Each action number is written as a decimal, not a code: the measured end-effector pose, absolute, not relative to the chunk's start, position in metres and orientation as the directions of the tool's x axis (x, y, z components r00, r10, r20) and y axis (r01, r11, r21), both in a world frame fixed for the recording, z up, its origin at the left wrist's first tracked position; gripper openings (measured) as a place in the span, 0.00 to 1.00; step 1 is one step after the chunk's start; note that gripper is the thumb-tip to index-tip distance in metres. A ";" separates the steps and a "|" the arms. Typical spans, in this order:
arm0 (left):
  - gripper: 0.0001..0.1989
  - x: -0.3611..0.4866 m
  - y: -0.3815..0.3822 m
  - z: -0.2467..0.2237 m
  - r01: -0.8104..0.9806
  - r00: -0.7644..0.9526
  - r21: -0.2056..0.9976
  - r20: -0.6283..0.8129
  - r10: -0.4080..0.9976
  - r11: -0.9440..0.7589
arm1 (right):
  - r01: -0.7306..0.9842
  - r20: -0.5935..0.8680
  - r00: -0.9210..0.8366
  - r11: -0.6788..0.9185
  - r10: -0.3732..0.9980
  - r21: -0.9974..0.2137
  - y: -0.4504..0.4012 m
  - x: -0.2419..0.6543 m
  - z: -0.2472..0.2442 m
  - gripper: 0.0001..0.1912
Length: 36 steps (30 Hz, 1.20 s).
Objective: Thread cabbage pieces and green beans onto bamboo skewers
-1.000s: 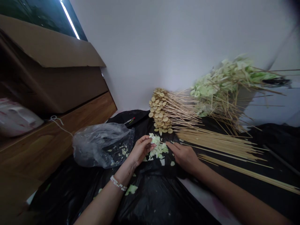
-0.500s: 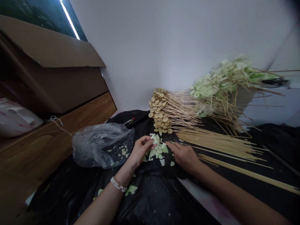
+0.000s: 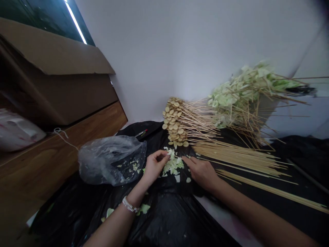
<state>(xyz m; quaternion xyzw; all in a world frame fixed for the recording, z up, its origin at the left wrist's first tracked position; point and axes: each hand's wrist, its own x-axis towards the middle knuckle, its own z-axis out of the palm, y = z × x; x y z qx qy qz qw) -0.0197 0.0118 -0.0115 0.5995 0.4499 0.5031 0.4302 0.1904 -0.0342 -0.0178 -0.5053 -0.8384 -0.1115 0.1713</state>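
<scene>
My left hand [image 3: 155, 164] curls over the top of a pile of pale green chopped cabbage [image 3: 173, 166], its fingertips pinching a small cabbage piece [image 3: 166, 153] that is mostly hidden. My right hand [image 3: 202, 173] rests just right of the pile, and a thin bamboo skewer [image 3: 178, 157] seems to run from its fingers toward my left hand. Behind them leans a bundle of skewers threaded with round tan slices [image 3: 174, 123]. Further right lies a heap of skewers topped with cabbage [image 3: 244, 91]. Loose bamboo skewers [image 3: 239, 156] fan out beside my right hand.
A black plastic sheet [image 3: 164, 219] covers the work surface, with scattered cabbage bits. To the left lie a clear plastic bag [image 3: 111, 159] holding cabbage scraps and a small pen [image 3: 141, 132]. A cardboard box [image 3: 51, 75] sits on a wooden surface [image 3: 51, 164] at far left.
My left hand has dropped slightly toward the pile, and less of the cabbage in its fingers shows. My right hand stays nearly still. The whole view has shifted slightly.
</scene>
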 end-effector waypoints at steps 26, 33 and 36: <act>0.12 -0.022 0.016 -0.007 0.008 -0.054 0.985 0.170 0.984 -0.170 | 0.869 0.486 -0.435 0.494 0.758 0.006 -0.034 0.191 -0.021 0.21; 0.13 -0.019 0.014 -0.010 0.048 0.018 0.984 0.172 0.985 -0.173 | 0.857 0.491 -0.449 0.515 0.747 0.001 -0.034 0.190 -0.020 0.20; 0.12 -0.018 0.013 -0.009 0.065 0.034 0.980 0.188 0.982 -0.190 | 0.867 0.469 -0.437 0.498 0.767 -0.007 -0.034 0.190 -0.020 0.21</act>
